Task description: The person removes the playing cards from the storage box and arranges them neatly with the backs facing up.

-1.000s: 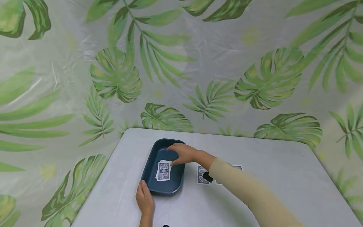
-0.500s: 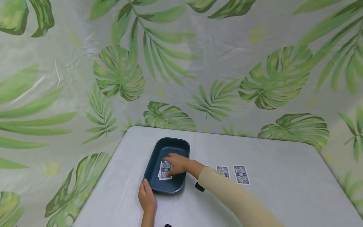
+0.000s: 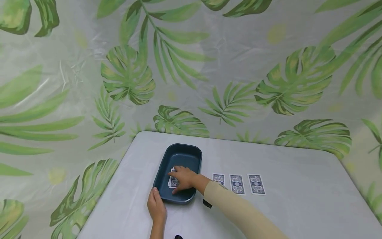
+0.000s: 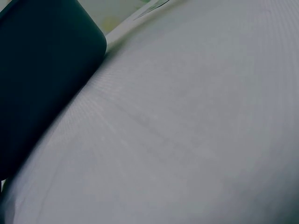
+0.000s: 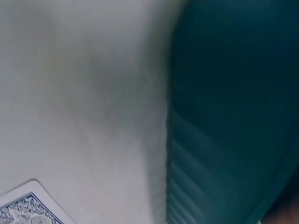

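A dark teal rectangular tray (image 3: 187,160) stands on the white table, with a small pile of blue-backed playing cards (image 3: 173,183) face down inside it. My left hand (image 3: 157,206) holds the tray's near left corner, thumb at the rim. Over the cards lies my right hand (image 3: 185,179), thumb and fingers spread across the pile and covering much of it. The tray's outer wall (image 4: 42,79) fills the upper left of the left wrist view. In the right wrist view the tray side (image 5: 219,93) takes up the right half; both hands' grips are hidden there.
To the right of the tray, three blue-backed cards lie in a row: a near card (image 3: 219,178) partly behind the right sleeve (image 3: 235,209), a middle card (image 3: 237,184) and a far card (image 3: 256,184). A leaf-patterned curtain (image 3: 232,66) hangs behind the table (image 3: 298,172).
My right hand has come down from above the tray's right side onto the cards, its arm drawing nearer and uncovering the row of cards. The left hand stays on the tray corner.
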A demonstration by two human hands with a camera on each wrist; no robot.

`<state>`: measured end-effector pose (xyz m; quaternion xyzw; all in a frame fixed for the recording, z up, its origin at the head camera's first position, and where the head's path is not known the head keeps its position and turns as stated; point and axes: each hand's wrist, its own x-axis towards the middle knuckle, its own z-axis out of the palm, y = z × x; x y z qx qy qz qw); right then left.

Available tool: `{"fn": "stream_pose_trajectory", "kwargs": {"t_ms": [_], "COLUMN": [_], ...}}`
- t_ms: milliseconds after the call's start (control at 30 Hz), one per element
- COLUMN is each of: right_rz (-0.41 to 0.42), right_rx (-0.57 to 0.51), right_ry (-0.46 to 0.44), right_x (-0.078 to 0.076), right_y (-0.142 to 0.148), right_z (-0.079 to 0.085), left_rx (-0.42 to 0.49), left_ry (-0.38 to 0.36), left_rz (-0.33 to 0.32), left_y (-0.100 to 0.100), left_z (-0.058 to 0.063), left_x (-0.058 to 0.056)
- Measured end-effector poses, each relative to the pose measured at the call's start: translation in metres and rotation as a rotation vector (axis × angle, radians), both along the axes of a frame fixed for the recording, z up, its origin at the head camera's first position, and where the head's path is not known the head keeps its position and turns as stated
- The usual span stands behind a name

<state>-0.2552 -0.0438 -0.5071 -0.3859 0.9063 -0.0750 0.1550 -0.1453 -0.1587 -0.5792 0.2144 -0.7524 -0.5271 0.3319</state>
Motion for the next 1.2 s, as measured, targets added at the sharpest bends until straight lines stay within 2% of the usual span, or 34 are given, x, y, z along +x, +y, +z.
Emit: {"fn": "stream_pose_trajectory", "kwargs": {"t_ms": [467, 733, 1067, 1200], "right_rz": [-0.006, 0.01, 0.006, 0.005], "right_rx": [0.024, 0.044, 0.028, 0.015], "right_ry": [0.015, 0.036, 0.028, 0.019], "right_x": [0.002, 0.001, -0.002, -0.003], "right_y": [0.0, -0.002, -0.002, -0.003], "right_z": [-0.006, -0.01, -0.013, -0.015], "left_rx": [-0.034, -0.018, -0.01, -0.037], "left_ry": [0.023, 0.0, -0.006, 0.009], "left_rz": [0.014, 0.003, -0.003, 0.006], "left_y": [0.0, 0.0, 0.0, 0.0], "left_z": [-0.001, 0.0, 0.001, 0.0], "left_x": [0.0, 0.0, -0.002, -0.001]}}
